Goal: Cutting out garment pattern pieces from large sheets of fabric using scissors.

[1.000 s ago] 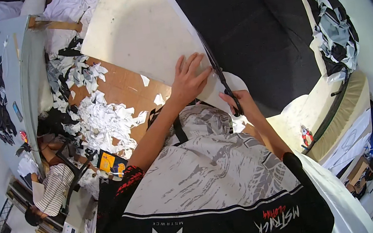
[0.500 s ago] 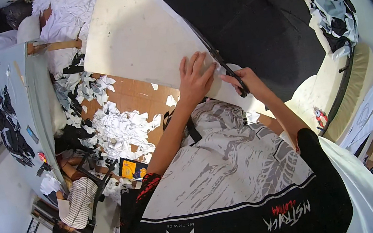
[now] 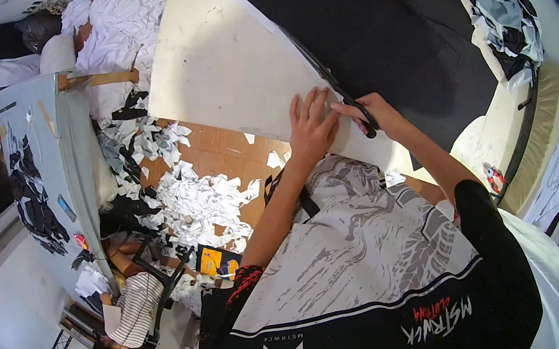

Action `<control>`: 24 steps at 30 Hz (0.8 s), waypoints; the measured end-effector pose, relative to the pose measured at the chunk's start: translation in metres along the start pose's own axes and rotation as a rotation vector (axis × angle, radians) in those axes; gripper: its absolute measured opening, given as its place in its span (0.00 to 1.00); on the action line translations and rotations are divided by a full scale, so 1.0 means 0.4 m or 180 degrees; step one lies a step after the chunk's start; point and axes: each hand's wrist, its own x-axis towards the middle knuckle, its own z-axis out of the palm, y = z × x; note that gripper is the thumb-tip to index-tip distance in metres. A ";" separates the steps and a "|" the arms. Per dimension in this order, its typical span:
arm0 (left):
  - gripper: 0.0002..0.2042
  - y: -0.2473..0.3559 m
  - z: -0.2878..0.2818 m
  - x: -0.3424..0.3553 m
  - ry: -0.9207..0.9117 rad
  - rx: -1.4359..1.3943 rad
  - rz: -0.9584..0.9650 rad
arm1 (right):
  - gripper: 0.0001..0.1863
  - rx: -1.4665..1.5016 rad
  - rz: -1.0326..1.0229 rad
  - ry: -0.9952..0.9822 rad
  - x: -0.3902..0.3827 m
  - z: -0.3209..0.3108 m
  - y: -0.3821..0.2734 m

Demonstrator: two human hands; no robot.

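My right hand (image 3: 379, 116) is closed around the handles of a pair of black long-bladed scissors (image 3: 346, 94). The blades point away from me and to the left, along the edge of a large black fabric sheet (image 3: 372, 23). Just left of the scissors, my left hand (image 3: 315, 124) lies palm down on the white tabletop (image 3: 220, 68), fingers stretched forward. A narrow pale strip (image 3: 255, 12) borders the black fabric on its left side. Whether the blades are apart cannot be made out.
White scraps (image 3: 203, 197) litter the brown floor left of the table. Beyond them stands a grey-blue table (image 3: 43, 166) with black pieces, where a seated person in a striped shirt (image 3: 137, 308) works. Black and grey cloth scraps (image 3: 500, 4) lie at the far right.
The whole view has shifted, so the surroundings appear farther right and slightly lower. My left hand is a little closer to the scissors, which stay in my right hand along the fabric edge.
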 end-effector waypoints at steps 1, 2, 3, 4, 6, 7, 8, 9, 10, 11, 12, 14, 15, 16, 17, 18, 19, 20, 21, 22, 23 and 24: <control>0.12 -0.001 0.001 0.000 0.0022 -0.0006 0.0029 | 0.31 0.0003 -0.0019 -0.0010 0.002 -0.001 -0.004; 0.14 -0.002 0.002 -0.001 0.0043 -0.0011 0.0058 | 0.30 0.0116 -0.0052 -0.0058 0.004 -0.002 -0.009; 0.14 -0.003 0.003 0.000 0.0048 0.0012 0.0072 | 0.29 0.0230 -0.0093 -0.0103 0.007 -0.006 -0.017; 0.13 0.000 0.001 -0.002 0.0025 0.0009 0.0049 | 0.29 0.0236 -0.0121 -0.0112 0.009 -0.009 -0.020; 0.15 0.001 0.004 -0.013 -0.0027 0.0011 0.0010 | 0.27 0.1039 -0.0477 -0.0444 0.019 -0.014 -0.028; 0.15 0.003 0.005 -0.009 -0.0021 0.0057 0.0029 | 0.27 0.1049 -0.0519 -0.0469 0.031 -0.020 -0.031; 0.16 0.006 0.008 -0.004 0.0043 0.0021 0.0058 | 0.26 0.0874 -0.0541 -0.0459 0.044 -0.029 -0.035; 0.17 0.014 0.007 0.000 0.0103 -0.0025 0.0074 | 0.25 0.0697 -0.0548 -0.0446 0.047 -0.026 -0.049; 0.16 0.020 0.003 0.002 0.0062 -0.0013 0.0081 | 0.26 0.0495 -0.0373 -0.0253 0.038 -0.023 -0.067; 0.16 0.022 -0.001 0.004 0.0065 0.0019 0.0087 | 0.26 0.0500 -0.0397 -0.0273 0.042 -0.018 -0.070; 0.16 0.030 0.000 0.003 0.0064 0.0009 0.0062 | 0.26 0.0351 -0.0316 -0.0211 0.041 -0.018 -0.071; 0.15 0.029 -0.005 -0.004 0.0016 -0.0009 0.0020 | 0.26 0.0192 -0.0246 -0.0163 0.039 -0.009 -0.073; 0.15 0.030 -0.007 -0.002 0.0025 -0.0004 0.0018 | 0.27 0.0266 -0.0255 -0.0124 0.027 -0.003 -0.086; 0.15 0.032 -0.008 0.000 0.0009 -0.0024 0.0021 | 0.28 0.0340 -0.0261 -0.0085 0.020 0.001 -0.099; 0.15 0.034 -0.009 0.000 -0.0007 -0.0045 0.0023 | 0.28 0.0332 -0.0263 -0.0086 0.019 0.002 -0.110; 0.15 0.029 -0.013 0.000 -0.0007 -0.0051 0.0048 | 0.29 0.0502 -0.0221 -0.0132 0.019 0.006 -0.125; 0.15 0.026 -0.016 -0.002 -0.0030 -0.0047 0.0020 | 0.30 0.0673 -0.0179 -0.0179 0.019 0.011 -0.142; 0.14 0.022 -0.019 -0.003 -0.0055 -0.0043 -0.0008 | 0.30 0.0684 -0.0191 -0.0159 0.026 0.018 -0.164; 0.14 0.017 -0.022 0.001 -0.0056 -0.0050 0.0019 | 0.31 0.0555 -0.0118 -0.0141 0.037 0.025 -0.195; 0.12 0.012 -0.024 0.007 -0.0026 -0.0002 0.0005 | 0.31 0.0429 -0.0045 -0.0124 0.050 0.029 -0.217; 0.11 0.009 -0.026 0.013 0.0004 0.0047 -0.0008 | 0.31 0.0444 -0.0060 -0.0103 0.066 0.030 -0.226; 0.11 0.016 -0.022 0.013 0.0005 0.0037 0.0006 | 0.31 0.0347 -0.0061 -0.0071 0.080 0.030 -0.220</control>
